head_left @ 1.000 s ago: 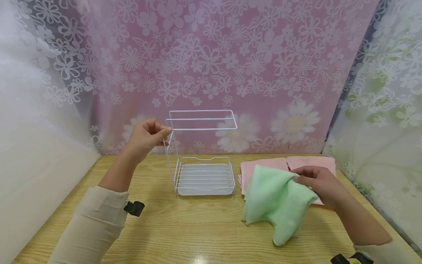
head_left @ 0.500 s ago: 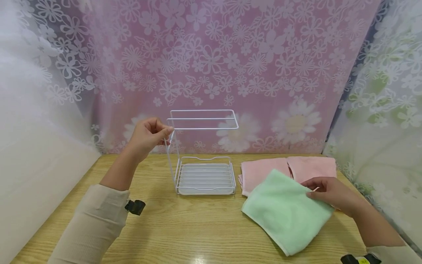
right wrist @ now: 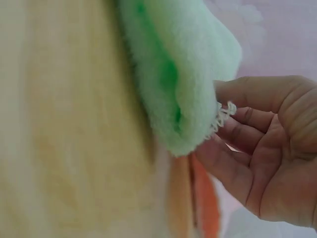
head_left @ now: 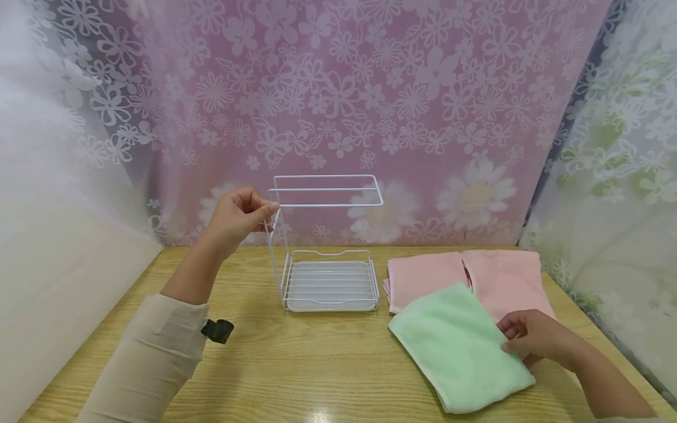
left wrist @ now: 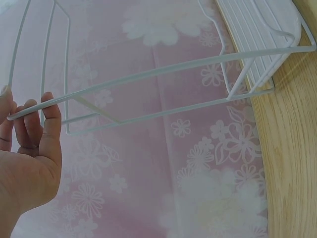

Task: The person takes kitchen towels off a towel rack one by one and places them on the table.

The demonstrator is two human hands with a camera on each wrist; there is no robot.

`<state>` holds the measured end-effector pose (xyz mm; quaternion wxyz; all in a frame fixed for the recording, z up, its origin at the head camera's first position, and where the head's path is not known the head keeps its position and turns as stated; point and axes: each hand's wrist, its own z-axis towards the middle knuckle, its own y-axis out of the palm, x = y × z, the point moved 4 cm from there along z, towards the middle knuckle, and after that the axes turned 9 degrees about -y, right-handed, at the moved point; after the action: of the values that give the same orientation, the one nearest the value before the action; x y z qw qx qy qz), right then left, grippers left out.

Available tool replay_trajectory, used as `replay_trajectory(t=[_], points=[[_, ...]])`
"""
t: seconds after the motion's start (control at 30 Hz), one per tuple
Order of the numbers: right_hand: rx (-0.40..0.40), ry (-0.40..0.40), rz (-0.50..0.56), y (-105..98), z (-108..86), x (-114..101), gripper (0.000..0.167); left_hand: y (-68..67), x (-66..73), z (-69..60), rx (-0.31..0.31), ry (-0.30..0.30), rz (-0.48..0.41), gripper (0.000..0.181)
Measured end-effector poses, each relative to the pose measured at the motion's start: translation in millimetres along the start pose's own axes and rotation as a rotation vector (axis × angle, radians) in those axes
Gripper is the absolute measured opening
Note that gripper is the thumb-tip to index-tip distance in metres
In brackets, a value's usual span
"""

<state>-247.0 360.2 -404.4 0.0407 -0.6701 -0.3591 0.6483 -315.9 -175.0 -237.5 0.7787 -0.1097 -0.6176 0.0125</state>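
A white wire rack (head_left: 331,205) stands on the table, with an upright frame on its left side, an open top loop and a slatted base over a white tray (head_left: 317,304). My left hand (head_left: 238,220) pinches the rack's upper left corner; thumb and fingers meet on the wire in the left wrist view. A light green towel (head_left: 460,352), folded into a rough square, lies at the front right. Its back corner overlaps two folded pink towels (head_left: 423,273). My right hand (head_left: 539,338) holds the green towel's right edge between thumb and fingers; its looped trim (right wrist: 220,119) shows there.
The wood-grain table (head_left: 296,364) ends at a pink flowered curtain (head_left: 317,106) behind the rack. Pale sheets stand along the left side and, with a floral print, the right side (head_left: 624,176).
The green towel has gone from hanging crumpled to lying spread and flatter. My right hand has moved toward me and right along its edge. My left hand keeps its grip on the rack.
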Motion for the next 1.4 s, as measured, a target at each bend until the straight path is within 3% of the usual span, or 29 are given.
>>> replay_trajectory(t=[0.3, 0.57, 0.8, 1.0, 1.23, 1.4], points=[[-0.003, 0.008, 0.11, 18.9, 3.1, 1.4, 0.032, 0.3, 0.1, -0.8, 0.001, 0.0, 0.002, 0.021], [0.014, 0.03, 0.08, 19.4, 3.0, 1.1, 0.034, 0.2, 0.2, -0.8, 0.012, -0.005, 0.004, 0.022], [0.022, 0.004, 0.05, 17.7, 1.9, 1.1, 0.037, 1.5, 1.3, -0.6, 0.027, -0.01, 0.027, 0.021], [0.101, 0.002, -0.08, 12.7, 0.8, -4.4, 0.038, 1.8, -1.5, -3.9, 0.046, 0.018, 0.013, 0.023], [0.216, -0.049, -0.073, 9.7, 0.3, -16.2, 0.042, -2.8, -10.1, -11.2, 0.094, 0.104, -0.073, 0.019], [0.307, -0.073, -0.171, 5.5, -2.5, -23.0, 0.043, -5.1, -15.1, -19.8, 0.069, 0.115, -0.125, 0.025]])
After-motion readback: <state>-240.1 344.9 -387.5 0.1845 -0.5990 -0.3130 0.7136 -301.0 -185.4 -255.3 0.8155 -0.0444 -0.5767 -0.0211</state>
